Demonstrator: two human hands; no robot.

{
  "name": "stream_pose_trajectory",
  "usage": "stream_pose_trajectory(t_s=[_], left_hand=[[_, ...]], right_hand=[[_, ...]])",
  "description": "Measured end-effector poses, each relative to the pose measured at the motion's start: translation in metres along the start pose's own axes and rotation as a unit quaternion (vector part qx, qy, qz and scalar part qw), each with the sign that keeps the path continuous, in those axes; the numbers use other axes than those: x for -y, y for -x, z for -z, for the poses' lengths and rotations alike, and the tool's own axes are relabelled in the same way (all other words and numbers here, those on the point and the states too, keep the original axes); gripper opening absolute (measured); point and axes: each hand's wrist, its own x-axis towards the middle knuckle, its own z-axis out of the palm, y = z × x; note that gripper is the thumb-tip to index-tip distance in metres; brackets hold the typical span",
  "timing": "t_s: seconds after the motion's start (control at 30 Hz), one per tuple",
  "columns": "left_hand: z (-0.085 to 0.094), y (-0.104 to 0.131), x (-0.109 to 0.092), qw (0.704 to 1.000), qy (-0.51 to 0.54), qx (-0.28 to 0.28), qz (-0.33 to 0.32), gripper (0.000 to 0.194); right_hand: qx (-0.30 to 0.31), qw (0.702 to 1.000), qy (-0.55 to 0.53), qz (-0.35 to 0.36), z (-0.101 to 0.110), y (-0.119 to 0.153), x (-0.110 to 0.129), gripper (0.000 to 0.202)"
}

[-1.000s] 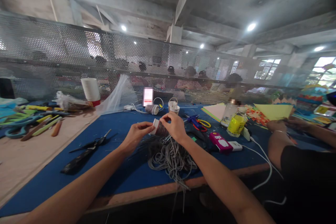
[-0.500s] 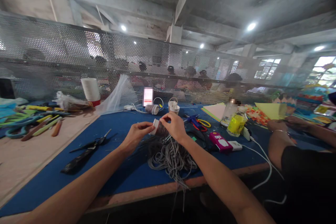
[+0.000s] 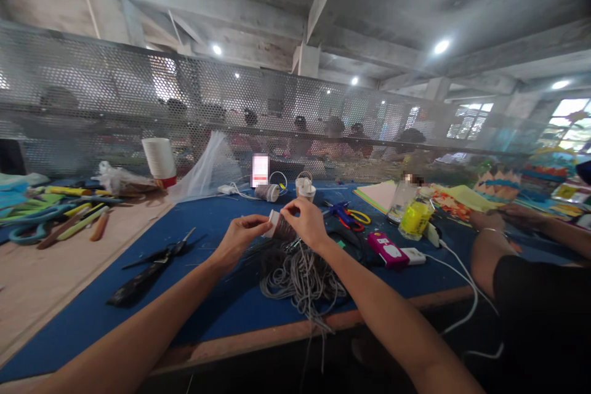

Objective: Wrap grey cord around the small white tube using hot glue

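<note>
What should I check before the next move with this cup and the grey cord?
1. Left hand grips the small cup: ok, fingers at its pale rim end.
2. Right hand on the cup: ok, pinching from above.
3. Grey cord free to feed: cannot tell, it lies in a loose tangle below the hands.
4. Cord clear of the table edge: not ok, strands hang over it.
5. Scissors away from the hands: ok, lying apart to the left.
6. Co-worker's arm clear of the cup: ok, off to the right.
</note>
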Motion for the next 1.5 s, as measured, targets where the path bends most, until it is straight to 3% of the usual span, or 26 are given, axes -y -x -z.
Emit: stream_pose_trajectory(t_s=[1.23, 1.5], left_hand=[[0.0019, -0.0018, 0.0039, 1.000, -0.011, 0.015, -0.005, 0.022], [0.0019, -0.0016, 0.0047, 1.000, 0.005, 0.011, 0.006, 0.021]], right_hand=[[0.023, 1.000, 0.007, -0.016, -0.0019, 0.0010, -0.0029, 0.015], [0.000, 1.000, -0.004, -0.015, -0.0038, 0.0009, -0.0045, 0.016]])
